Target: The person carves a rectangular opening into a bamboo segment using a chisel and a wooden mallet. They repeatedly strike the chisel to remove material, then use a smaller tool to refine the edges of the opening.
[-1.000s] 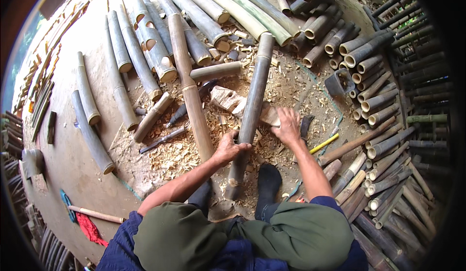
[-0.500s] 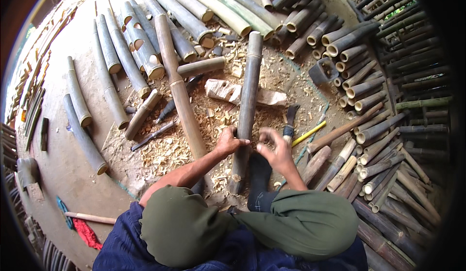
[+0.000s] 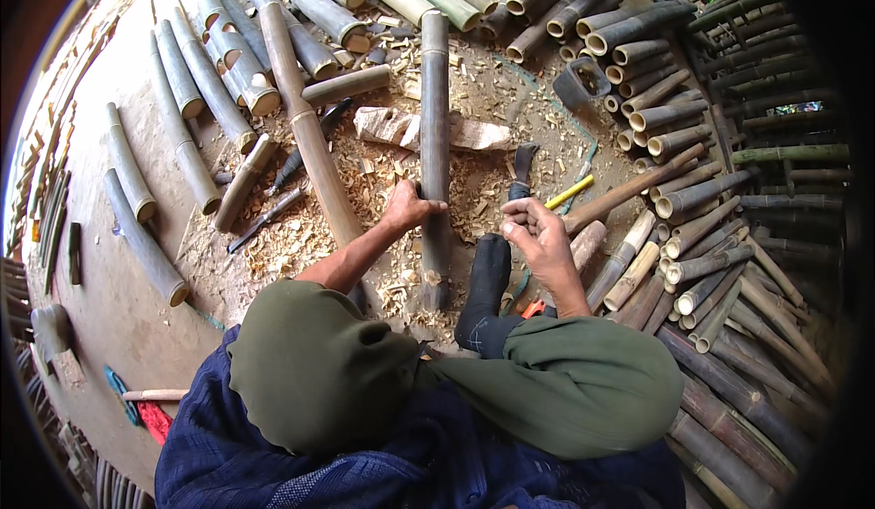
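Observation:
A dark bamboo tube (image 3: 435,108) runs away from me, its far part lying across a rough, carved wooden block (image 3: 474,135). My left hand (image 3: 408,210) grips the tube from its left side, thumb laid over the top and fingers partly hidden. To the right, apart from the tube, my right hand (image 3: 547,246) is raised with its fingers curled and thumb pressed in; what it may hold is too small to name. Just beyond that hand lie a dark-bladed hand tool (image 3: 522,164) and a yellow stick (image 3: 571,191). My dark-socked foot (image 3: 485,281) stands beside the tube's near end.
Pale wood shavings (image 3: 301,245) cover the ground. Left of the tube lie a long brown bamboo pole (image 3: 319,158), a dark knife-like tool (image 3: 290,170) and several cut tubes. Stacked bamboo (image 3: 679,199) lines the right side, near a dark plastic container (image 3: 581,83).
My right hand has drawn away from the tube to the right, its fingers now curled. My left hand keeps its hold on the tube. The whole view has shifted slightly.

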Motion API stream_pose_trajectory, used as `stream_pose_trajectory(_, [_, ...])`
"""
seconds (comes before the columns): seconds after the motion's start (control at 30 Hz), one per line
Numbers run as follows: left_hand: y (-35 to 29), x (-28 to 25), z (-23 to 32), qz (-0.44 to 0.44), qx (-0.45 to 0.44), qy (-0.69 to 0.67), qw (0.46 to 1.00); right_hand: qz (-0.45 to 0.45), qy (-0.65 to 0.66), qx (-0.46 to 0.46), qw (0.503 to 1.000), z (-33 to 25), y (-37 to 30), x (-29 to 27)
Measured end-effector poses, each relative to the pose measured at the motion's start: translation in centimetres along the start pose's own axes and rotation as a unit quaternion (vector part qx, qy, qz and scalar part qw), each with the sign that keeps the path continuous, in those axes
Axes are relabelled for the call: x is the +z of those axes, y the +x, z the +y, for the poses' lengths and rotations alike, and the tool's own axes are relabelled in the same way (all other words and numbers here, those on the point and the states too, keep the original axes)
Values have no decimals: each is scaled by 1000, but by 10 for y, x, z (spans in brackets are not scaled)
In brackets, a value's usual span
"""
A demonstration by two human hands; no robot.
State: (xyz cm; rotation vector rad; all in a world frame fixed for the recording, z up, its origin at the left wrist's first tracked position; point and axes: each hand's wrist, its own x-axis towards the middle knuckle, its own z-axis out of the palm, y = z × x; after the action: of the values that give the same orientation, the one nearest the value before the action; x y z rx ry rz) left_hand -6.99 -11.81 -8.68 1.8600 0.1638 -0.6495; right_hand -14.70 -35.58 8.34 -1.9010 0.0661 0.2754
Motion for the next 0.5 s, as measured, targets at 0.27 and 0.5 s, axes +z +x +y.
stream_pose_trajectory(0.27, [-1, 8, 16, 51, -46, 131, 989, -28, 14, -33, 999, -19, 19, 42])
stream_pose_trajectory(0.5, [-26, -46, -8, 201, 162, 127, 958, -19, -47, -70, 996, 0, 81, 85])
